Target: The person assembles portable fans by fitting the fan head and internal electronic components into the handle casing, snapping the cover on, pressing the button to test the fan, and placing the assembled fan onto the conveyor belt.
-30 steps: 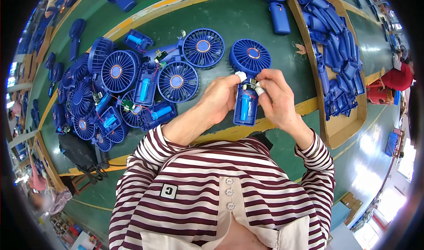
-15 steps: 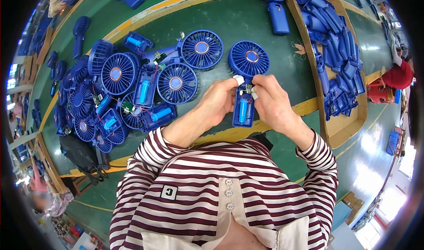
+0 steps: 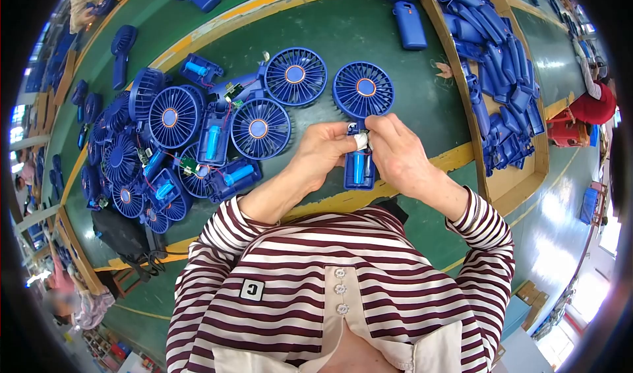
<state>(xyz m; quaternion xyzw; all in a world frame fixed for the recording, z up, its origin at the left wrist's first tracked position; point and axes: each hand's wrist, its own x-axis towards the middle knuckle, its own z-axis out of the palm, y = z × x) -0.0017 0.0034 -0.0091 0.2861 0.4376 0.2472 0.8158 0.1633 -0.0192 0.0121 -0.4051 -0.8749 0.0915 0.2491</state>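
Note:
A blue handheld fan (image 3: 364, 89) lies in front of me, its round head pointing away. Its handle is open and a light-blue battery cell (image 3: 359, 169) shows inside. My left hand (image 3: 321, 154) is closed around the left side of the handle, with a white-wrapped thumb pressed over the upper cavity. On the right side, my right hand (image 3: 399, 154) has its fingers pinched together at the handle's top, just under the fan head. What those fingertips grip is hidden, and the circuit board there is mostly covered by my fingers.
Several opened fans with batteries and wires form a pile (image 3: 170, 117) on the left of the green table (image 3: 316, 24). A cardboard box (image 3: 504, 201) of blue handle shells stands at right. A closed fan (image 3: 410, 27) lies beyond, and a black bag (image 3: 119, 231) sits lower left.
My left thumb has moved right and down over the handle cavity, covering the circuit board. My right fingers have shifted up and left toward the fan's neck. The view has shifted slightly.

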